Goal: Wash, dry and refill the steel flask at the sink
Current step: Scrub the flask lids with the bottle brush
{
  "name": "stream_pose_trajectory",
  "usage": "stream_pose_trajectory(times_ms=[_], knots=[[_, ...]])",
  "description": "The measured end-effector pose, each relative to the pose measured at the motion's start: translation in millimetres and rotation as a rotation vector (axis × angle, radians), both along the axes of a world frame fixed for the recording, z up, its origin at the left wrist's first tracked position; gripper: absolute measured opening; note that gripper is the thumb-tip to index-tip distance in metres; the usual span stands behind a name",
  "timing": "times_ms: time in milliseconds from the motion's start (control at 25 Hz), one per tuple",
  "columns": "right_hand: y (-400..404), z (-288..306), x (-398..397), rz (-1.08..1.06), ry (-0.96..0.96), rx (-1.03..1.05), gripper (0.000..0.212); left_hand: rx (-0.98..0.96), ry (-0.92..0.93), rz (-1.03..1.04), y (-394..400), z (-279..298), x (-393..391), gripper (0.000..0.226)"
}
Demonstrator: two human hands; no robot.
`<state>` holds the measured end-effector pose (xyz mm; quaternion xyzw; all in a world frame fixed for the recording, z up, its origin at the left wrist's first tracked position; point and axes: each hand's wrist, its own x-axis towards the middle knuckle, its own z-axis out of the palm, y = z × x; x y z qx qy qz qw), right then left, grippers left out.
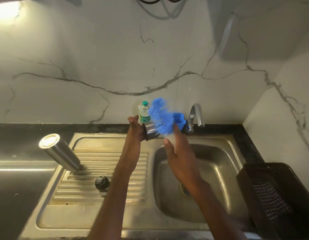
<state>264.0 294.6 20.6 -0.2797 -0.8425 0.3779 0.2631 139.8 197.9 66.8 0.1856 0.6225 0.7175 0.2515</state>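
Note:
The steel flask stands upside down, leaning, on the drainboard at the left. Its black stopper lies on the ridges nearby. My left hand holds a small steel cup-lid up above the sink's back edge, its open end turned to the right. My right hand grips the pale handle of a blue bristle brush, whose motion-blurred bristles are at the cup's mouth.
A small plastic water bottle and a blue holder stand at the back by the tap. The sink basin lies below my right hand. A black perforated basket sits at the right, on the dark counter.

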Motion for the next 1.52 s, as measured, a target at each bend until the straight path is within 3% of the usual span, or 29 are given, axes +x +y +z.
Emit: stream_pose_trajectory(times_ms=[80,240,440,560,680,840,960,1160,1280,1360,1520], knots=[[-9,-9,4,-0.005,-0.044,0.067,0.059,0.076,-0.077,0.005,-2,3,-1,0.068],[-7,-49,34,-0.001,-0.079,-0.035,0.058,0.241,-0.248,0.056,-15,-1,-20,0.099],[-6,-24,16,-0.043,0.068,-0.084,0.062,0.092,-0.168,0.013,-16,-2,-25,0.117],[-10,-9,-8,-0.034,0.080,-0.026,0.064,0.080,-0.179,-0.035,-15,-1,-15,0.107],[-14,-43,0,-0.010,0.046,0.023,0.059,0.146,-0.322,-0.031,-15,3,-15,0.098],[-10,-79,28,-0.070,-0.056,-0.055,0.066,0.219,-0.503,-0.001,-19,1,-30,0.117],[-9,-53,17,-0.075,0.094,-0.112,0.070,0.210,-0.572,-0.075,-18,0,-32,0.114],[-11,-26,-16,-0.056,0.086,0.078,0.066,0.274,-0.717,-0.168,-18,6,-33,0.133],[-11,-57,0,-0.073,0.007,0.093,0.057,0.344,-0.836,-0.178,-24,17,-43,0.133],[-5,-72,10,-0.089,-0.037,0.049,0.061,0.388,-0.925,-0.154,-30,22,-47,0.131],[2,-52,9,-0.102,0.092,0.007,0.071,0.364,-0.942,-0.168,-33,20,-49,0.127]])
